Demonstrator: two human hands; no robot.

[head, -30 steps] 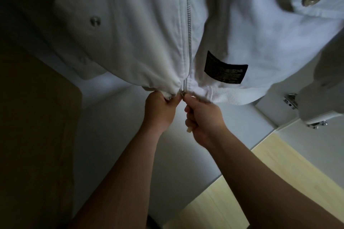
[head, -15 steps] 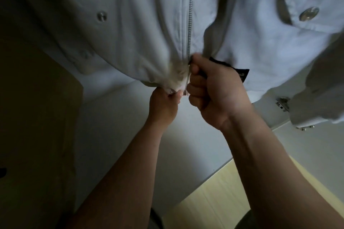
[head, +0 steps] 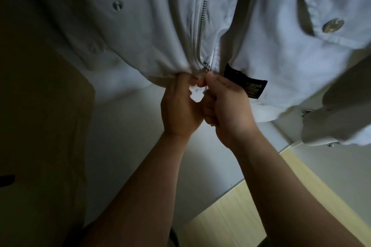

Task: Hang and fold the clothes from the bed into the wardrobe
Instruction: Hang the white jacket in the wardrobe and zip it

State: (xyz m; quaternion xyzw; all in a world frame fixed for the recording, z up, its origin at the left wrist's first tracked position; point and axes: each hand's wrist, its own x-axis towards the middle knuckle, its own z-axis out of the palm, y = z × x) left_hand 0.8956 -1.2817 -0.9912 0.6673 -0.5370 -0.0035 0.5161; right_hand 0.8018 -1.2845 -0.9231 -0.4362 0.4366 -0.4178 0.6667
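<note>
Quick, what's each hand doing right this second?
Left hand: closed, gripping the white jacket by its hem beside the zipper.
Right hand: closed, pinching the zipper's bottom end.

Pretty sure this is someone's home, looking right into a bedroom closet. A white jacket hangs overhead with its zip and snap buttons showing. Plain white wardrobe panels sit behind it, and there's a metal door hinge off to the right. Below is a pale wood-look board, with a darker brown panel on the left. Dim indoor light.
</note>
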